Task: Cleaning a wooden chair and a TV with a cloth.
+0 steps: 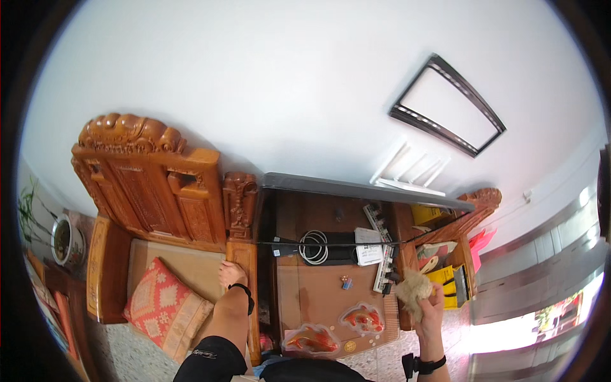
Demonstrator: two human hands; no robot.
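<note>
My left hand (232, 274) rests on the inner edge of the wooden armrest (243, 296) of a carved chair, its fingers curled over the edge. In my right hand (432, 305) is a crumpled grey-beige cloth (413, 292), held out at the right of the low table (324, 286). A large flat television (363, 184) with a dark glossy screen stands behind the table, and the table top shows mirrored in it. Near the cloth lies a white power strip (383, 272) with plugs in it.
A coiled white cable (314, 255), papers (369, 254) and a small blue figure (347, 282) lie on the table. A patterned cushion (167, 305) sits on the chair. At the right are yellow bags (444, 284) on another chair. A black wall bracket (448, 105) hangs above.
</note>
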